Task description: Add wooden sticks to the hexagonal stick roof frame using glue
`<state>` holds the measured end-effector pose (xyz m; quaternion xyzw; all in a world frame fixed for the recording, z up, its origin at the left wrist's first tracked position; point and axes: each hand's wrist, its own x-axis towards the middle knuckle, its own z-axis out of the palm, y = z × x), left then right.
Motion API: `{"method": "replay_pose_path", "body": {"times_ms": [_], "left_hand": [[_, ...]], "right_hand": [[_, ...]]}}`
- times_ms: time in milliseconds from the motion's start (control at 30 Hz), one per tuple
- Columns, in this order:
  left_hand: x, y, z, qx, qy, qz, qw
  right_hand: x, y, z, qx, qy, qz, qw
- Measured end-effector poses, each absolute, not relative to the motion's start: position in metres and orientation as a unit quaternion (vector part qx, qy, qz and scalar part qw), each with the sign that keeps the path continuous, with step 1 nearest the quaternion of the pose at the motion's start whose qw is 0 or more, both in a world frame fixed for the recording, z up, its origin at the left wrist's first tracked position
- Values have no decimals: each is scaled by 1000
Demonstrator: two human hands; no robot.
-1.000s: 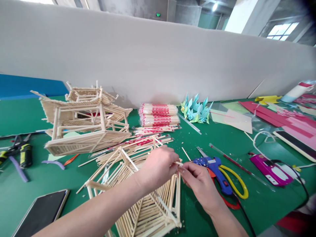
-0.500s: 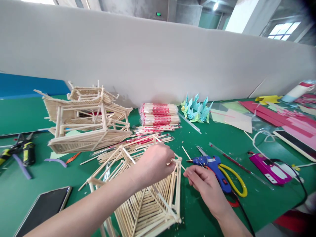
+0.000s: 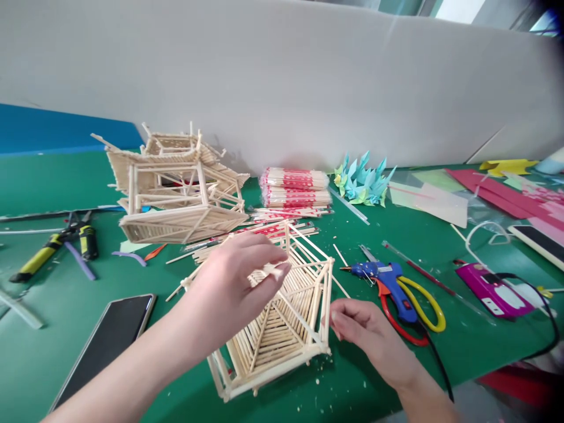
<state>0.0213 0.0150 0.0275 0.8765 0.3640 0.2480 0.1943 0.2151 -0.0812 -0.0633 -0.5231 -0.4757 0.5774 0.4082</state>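
A roof-shaped frame of glued wooden sticks [image 3: 282, 329] lies on the green table [image 3: 66, 294] in front of me. My left hand [image 3: 233, 282] hovers over its upper part, fingers curled and pinching at a stick of the frame. My right hand [image 3: 365, 332] rests beside the frame's right corner, fingers loosely curled; I cannot see anything in it. A blue glue gun [image 3: 388, 282] lies just right of the frame, over yellow and red scissors [image 3: 423, 311].
A larger stick pavilion model [image 3: 176, 188] stands at the back left. Wrapped chopstick bundles [image 3: 294, 188] and paper cranes [image 3: 363, 182] lie by the grey wall. Pliers [image 3: 53, 247] and a phone [image 3: 110, 341] are on the left; a magenta device [image 3: 493, 288] with cables on the right.
The hands have parted from the stick they pinched together. My left hand moved up and left over the frame; my right dropped beside its right corner. The view shifted down and left.
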Motion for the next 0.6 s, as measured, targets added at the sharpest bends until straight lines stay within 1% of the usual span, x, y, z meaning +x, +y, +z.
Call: {"method": "replay_pose_path", "body": {"times_ms": [167,333,500,600], "left_hand": [[-7,-8,17,827,434,297,198],[-26,-23,10,793,496,309,172],[-41,-30,3,756,537,351,128],[-53,-32,-6,749,536,376,103]], "right_hand": [[207,-84,-65,-511,-459,605,403],[205,-87,-65,-522,-461,590,409],[217,-90,-75,-600,-428,515,438],[221,-90,-85,-641,-408,477,442]]}}
